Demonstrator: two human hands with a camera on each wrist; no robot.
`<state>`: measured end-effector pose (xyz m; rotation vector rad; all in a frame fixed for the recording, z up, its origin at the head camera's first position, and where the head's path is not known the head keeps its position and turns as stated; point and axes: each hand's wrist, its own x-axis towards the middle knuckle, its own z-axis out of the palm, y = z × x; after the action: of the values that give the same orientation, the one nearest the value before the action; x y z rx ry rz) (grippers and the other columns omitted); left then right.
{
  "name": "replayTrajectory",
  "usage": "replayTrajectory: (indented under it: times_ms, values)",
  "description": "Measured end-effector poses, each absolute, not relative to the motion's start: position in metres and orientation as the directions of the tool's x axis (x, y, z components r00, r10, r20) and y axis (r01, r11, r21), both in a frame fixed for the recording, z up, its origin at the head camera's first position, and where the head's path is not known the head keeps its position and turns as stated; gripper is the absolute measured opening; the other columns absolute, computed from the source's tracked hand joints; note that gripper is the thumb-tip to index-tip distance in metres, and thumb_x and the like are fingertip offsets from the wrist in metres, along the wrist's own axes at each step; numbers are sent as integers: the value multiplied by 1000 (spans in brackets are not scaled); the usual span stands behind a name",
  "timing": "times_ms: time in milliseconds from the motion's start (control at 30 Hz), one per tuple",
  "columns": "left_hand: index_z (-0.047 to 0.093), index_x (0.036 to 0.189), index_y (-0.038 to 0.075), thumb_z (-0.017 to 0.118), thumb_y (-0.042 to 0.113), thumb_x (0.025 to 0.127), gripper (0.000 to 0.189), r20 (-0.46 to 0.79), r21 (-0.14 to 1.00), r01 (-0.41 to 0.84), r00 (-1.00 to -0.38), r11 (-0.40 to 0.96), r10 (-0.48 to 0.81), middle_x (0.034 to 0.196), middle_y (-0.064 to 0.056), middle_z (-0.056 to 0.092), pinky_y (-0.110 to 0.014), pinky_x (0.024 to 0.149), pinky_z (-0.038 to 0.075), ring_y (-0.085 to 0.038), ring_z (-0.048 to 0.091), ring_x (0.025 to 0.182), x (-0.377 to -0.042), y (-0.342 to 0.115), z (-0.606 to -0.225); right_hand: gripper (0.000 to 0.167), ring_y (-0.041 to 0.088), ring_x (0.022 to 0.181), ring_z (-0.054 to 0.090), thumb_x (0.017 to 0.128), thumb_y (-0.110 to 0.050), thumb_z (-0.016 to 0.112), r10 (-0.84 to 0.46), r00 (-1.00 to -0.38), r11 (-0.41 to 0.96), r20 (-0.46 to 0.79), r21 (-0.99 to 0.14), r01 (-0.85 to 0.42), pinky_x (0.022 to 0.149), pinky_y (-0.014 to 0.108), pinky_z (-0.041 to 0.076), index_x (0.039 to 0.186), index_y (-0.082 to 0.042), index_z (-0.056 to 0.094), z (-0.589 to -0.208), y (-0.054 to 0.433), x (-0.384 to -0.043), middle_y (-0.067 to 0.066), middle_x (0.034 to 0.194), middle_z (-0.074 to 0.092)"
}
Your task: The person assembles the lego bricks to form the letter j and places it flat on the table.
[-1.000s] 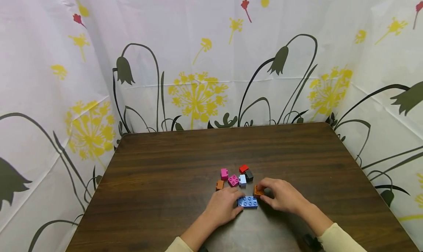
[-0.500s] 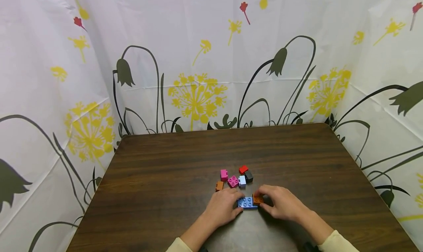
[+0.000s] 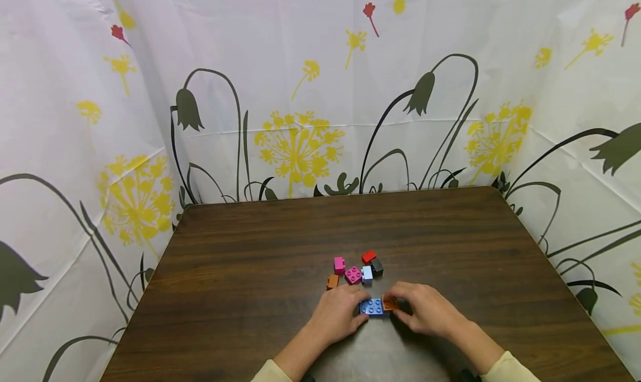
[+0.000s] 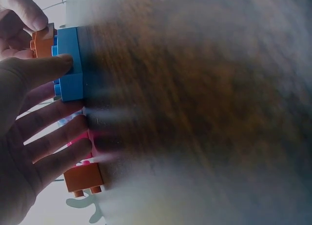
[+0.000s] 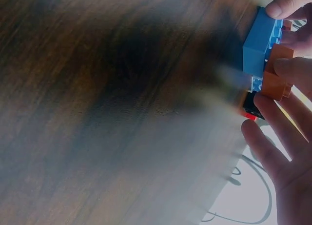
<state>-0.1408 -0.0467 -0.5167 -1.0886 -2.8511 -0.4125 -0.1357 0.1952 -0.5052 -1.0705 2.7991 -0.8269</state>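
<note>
On the table lies a long blue toy brick (image 3: pixel 371 307), studs up. My left hand (image 3: pixel 336 313) pinches it at its left end, and the thumb lies along its near side in the left wrist view. An orange brick (image 3: pixel 389 303) sits over the blue one's right end. Thumb and fingers of my right hand (image 3: pixel 425 308) grip this orange brick (image 5: pixel 275 81). In the right wrist view it stands against the studs of the blue brick (image 5: pixel 258 42); whether it is fully pressed down I cannot tell.
Just behind the hands lie loose bricks: another orange brick (image 3: pixel 333 282), a pink brick (image 3: pixel 339 265), a magenta brick (image 3: pixel 353 274), a light blue brick (image 3: pixel 367 274), a black brick (image 3: pixel 376 267) and a red brick (image 3: pixel 368 257). A patterned curtain (image 3: pixel 320 93) hangs behind the wooden table (image 3: pixel 240 248).
The right hand has brought the orange brick from beside the blue brick's right end to on top of that end. The left hand has kept its hold on the blue brick.
</note>
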Motion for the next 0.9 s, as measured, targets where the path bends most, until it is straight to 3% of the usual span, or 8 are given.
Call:
replayTrajectory:
  times_ms: [667,900]
  values:
    - [72,112,19,78,38,82,35,151,209,673,-739,709,657,100,7,67,-29,75,51,-10,63,93,-141,-48,-514,27,5,91,61,81,-13,79,-599,-788,640,143,-506,-579,80,37,53,105,-20,69,-507,195,-135,-13,101,65]
    - [68,122,19,77,36,84,43,196,309,672,-737,673,647,110,5,68,-31,81,52,-9,62,98,-140,-60,-507,27,5,92,61,82,-17,79,-601,-787,657,141,-473,-587,80,38,53,106,-22,68,-507,193,-135,-14,101,65]
